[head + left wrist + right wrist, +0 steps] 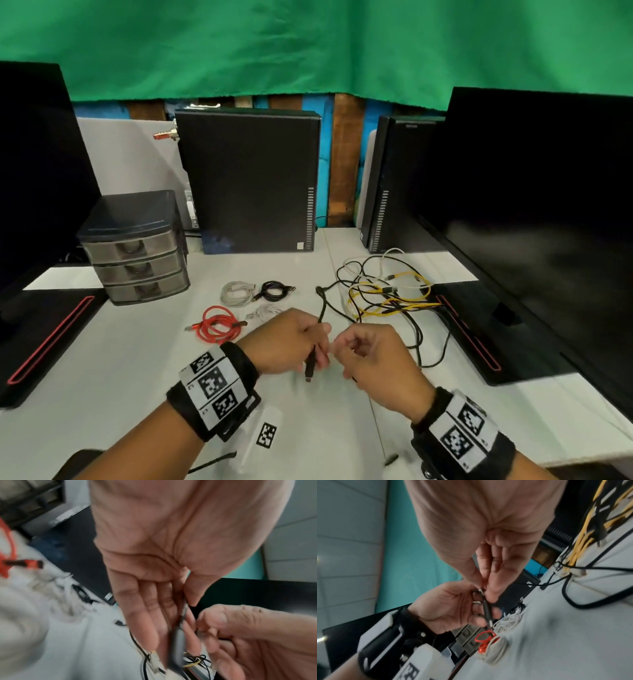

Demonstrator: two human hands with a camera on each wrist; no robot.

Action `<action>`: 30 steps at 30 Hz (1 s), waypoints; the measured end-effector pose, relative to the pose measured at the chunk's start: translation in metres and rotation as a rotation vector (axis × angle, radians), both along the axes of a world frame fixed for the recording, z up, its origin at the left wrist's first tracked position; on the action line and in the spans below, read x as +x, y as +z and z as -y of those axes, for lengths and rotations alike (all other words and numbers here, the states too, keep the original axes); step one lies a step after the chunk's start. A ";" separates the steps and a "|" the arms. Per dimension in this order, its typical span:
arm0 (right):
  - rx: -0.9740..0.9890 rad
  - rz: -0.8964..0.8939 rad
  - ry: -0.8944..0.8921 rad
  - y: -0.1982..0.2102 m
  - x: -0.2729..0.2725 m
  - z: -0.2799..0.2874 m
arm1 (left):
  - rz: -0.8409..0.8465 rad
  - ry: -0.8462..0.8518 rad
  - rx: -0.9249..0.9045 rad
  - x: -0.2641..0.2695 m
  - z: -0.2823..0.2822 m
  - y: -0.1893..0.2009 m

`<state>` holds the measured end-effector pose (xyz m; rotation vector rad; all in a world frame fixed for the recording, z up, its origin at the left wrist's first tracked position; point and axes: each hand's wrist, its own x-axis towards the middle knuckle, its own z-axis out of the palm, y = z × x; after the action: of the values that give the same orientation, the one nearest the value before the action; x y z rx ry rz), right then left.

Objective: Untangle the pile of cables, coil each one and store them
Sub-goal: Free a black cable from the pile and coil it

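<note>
Head view: four coiled cables [239,301] lie done; both hands pinch a black cable [322,308]; yellow-black tangle [387,291] and storing remain.

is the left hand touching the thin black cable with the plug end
Touching: in the right wrist view the left hand pinches the thin black cable just above its plug.

You face a smooth, matt white desk [137,377]. The green backdrop [308,44] looks like soft, creased cloth. The drawer unit [137,253] has translucent grey plastic fronts under a dark, slightly glossy top. Both monitors [548,205] show glossy black screens. The red cable [219,323] looks rubbery, and your wrist straps [239,359] look like black fabric.
</note>
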<state>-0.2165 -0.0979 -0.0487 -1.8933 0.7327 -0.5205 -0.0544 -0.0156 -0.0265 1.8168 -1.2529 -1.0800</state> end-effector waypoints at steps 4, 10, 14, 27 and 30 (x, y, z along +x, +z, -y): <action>-0.241 0.108 -0.020 0.009 -0.013 0.003 | 0.180 -0.065 -0.015 -0.008 -0.008 0.015; -0.275 -0.051 -0.131 0.017 -0.018 0.038 | 0.215 0.081 -0.215 -0.010 -0.007 0.032; 0.140 -0.128 0.160 0.024 -0.026 0.029 | 0.110 0.259 -0.417 0.000 -0.009 0.052; -0.363 -0.333 -0.168 0.087 0.015 0.087 | -0.235 0.416 -0.915 0.048 -0.013 0.250; -0.355 -0.164 -0.080 0.100 0.036 0.057 | -0.183 0.375 -0.885 0.048 -0.014 0.247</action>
<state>-0.1808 -0.1545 0.0515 -2.2640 0.8703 -0.5797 -0.0062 -0.0011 0.2205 1.1595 -0.9876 -0.3599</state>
